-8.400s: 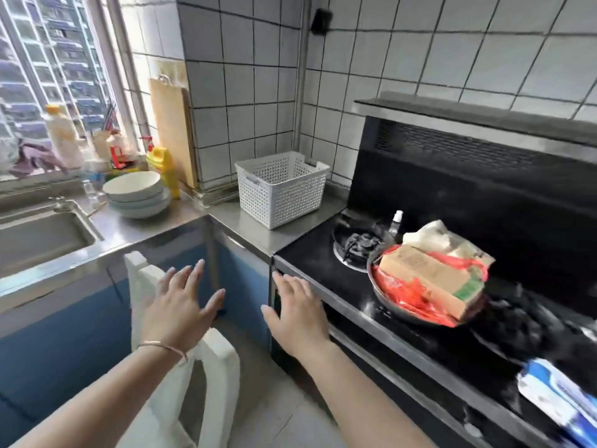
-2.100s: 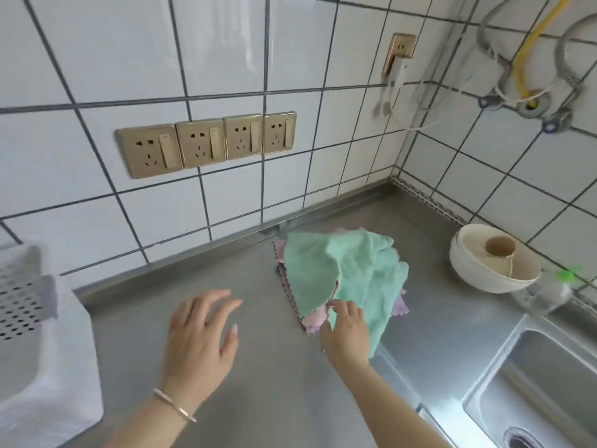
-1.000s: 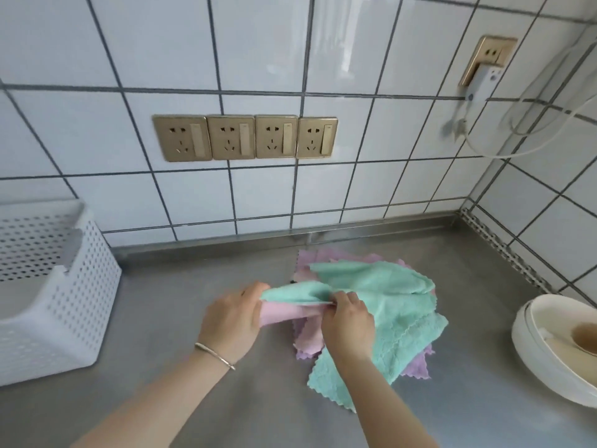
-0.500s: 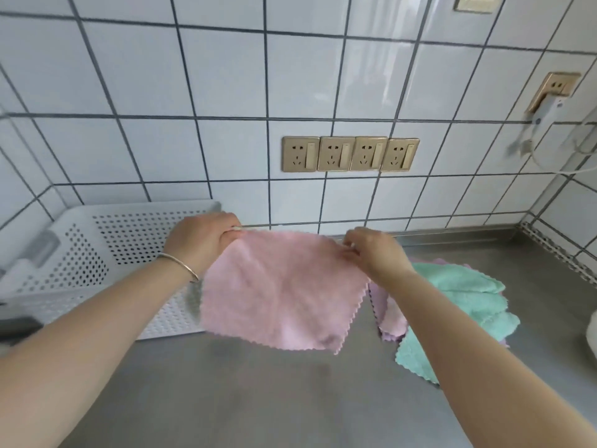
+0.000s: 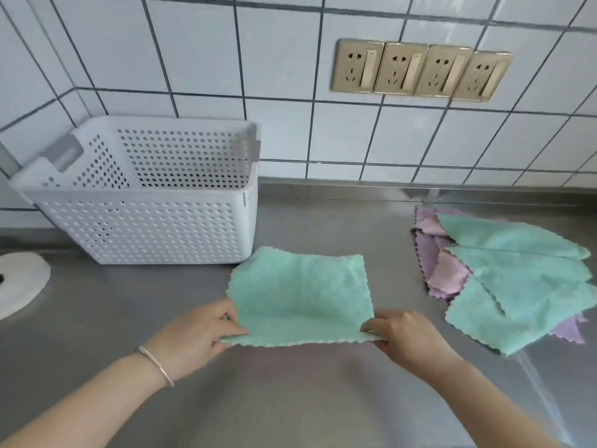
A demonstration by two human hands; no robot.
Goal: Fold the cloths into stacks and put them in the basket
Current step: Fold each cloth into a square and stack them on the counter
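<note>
Half a second ago a pink cloth hung stretched between the hands up by the wall; now the cloth between them is a green cloth [image 5: 300,292], lying low over the steel counter [image 5: 323,399] with its far edge on the surface and its near, scalloped edge lifted. The counter runs wide and bare toward the person, with open room between the cloth and its near side. The white perforated basket [image 5: 151,227] stands against the tiled wall at the left, its near right corner just beside the cloth's far left corner. A loose pile of green and pink cloths [image 5: 504,273] lies at the right, apart from the held cloth with a strip of bare steel between. The left hand [image 5: 193,337], a thin bracelet [image 5: 156,363] on its wrist, pinches the near left corner between thumb and fingers; the right hand [image 5: 410,337] pinches the near right corner the same way. Four brass-coloured sockets [image 5: 420,71] sit in a row on the wall above
</note>
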